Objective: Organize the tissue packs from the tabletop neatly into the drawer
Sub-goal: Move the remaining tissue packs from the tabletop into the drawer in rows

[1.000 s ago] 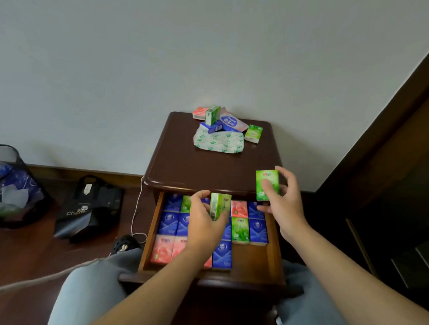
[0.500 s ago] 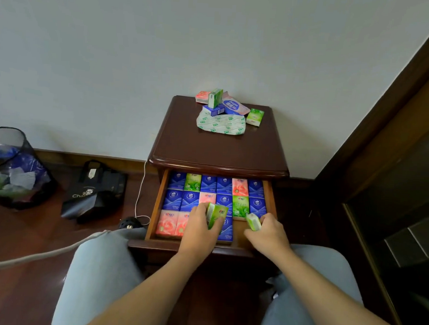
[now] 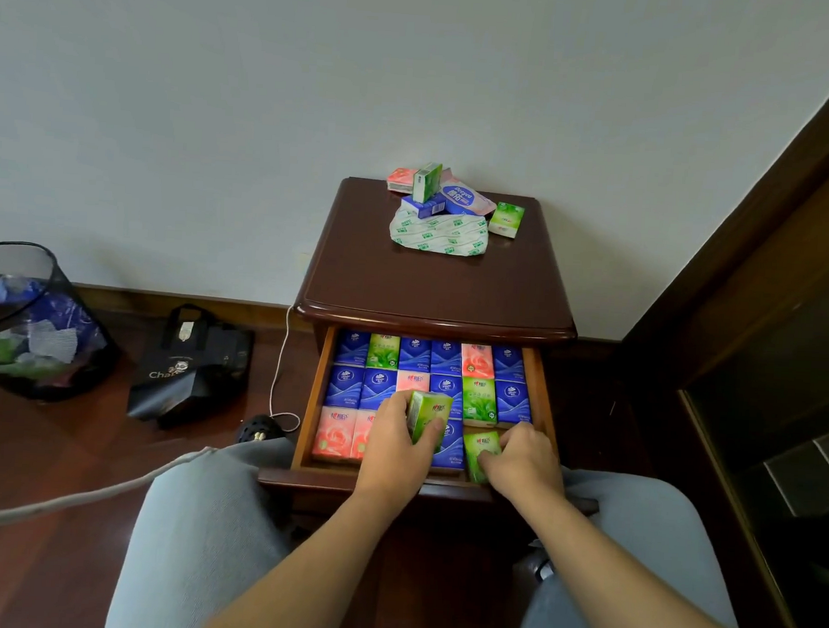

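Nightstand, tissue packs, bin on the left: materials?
Nightstand: looks like dark wood with a glossy varnish; the top shows a soft sheen and moulded edge, could be veneer. Tissue packs: thin printed plastic film, slightly shiny. Bin: dark see-through mesh, contents visible through it; metal or plastic unclear.

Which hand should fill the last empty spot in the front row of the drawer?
Probably the left hand: it holds a green pack up over the drawer, ready to place. The right hand is busy pressing its own green pack down beside that bare corner.
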Tool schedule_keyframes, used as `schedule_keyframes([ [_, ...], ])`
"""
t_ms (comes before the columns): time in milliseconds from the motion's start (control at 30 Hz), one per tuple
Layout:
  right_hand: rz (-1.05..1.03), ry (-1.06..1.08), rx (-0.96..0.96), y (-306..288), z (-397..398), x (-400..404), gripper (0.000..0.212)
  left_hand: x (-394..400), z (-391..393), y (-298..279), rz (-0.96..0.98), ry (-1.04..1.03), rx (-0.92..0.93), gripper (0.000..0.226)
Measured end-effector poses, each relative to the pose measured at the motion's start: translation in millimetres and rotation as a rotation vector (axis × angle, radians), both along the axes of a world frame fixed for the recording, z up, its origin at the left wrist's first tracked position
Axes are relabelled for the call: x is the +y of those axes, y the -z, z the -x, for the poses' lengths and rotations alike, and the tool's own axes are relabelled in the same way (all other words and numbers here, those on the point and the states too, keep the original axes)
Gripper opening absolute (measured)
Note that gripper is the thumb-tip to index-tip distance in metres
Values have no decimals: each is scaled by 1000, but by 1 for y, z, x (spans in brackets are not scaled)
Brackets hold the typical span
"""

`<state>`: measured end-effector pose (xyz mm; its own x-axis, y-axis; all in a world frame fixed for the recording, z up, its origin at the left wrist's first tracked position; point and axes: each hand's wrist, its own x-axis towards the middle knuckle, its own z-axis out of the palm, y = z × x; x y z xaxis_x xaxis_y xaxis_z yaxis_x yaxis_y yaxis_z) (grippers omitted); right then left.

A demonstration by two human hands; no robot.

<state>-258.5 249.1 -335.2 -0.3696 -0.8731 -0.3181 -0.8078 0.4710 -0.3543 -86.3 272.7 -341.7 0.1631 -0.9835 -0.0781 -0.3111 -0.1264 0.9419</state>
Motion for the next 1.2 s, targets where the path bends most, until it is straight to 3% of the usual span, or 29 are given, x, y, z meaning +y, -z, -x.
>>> schedule_keyframes([
  [100, 9, -29, -4, 0, 3, -3, 31, -1, 0, 1, 0, -8, 5, 39],
  [233, 49, -91, -12, 2, 2, -2, 16, 1, 0, -1, -24, -13, 151, 47],
  [367, 107, -96, -64, 2, 5, 2, 18, 3, 0, -2, 51, 5, 142, 54],
  [633, 264, -165, -99, -8, 9, 14, 26, 4, 0, -8, 42, -23, 165, 36],
  [767, 324, -380, -488, -24, 16, 16, 61, -6, 4, -21, -141, -62, 472, 25],
  [867, 322, -518, -593, -47, 18, 16, 87, -20, 14, -29, -288, -80, 796, 22],
  [1033, 428, -514, -659, -68, 25, 11, 87, -27, 37, -36, -435, 115, 1054, 35],
  [1100, 430, -503, -672, -68, 29, 9, 82, -27, 40, -37, -466, 149, 982, 35],
  [1133, 449, -500, -631, -67, 33, 8, 81, -27, 40, -37, -461, 164, 822, 33],
  [1200, 482, -530, -402, -60, 45, 2, 81, -24, 36, -33, -372, 214, 281, 33],
])
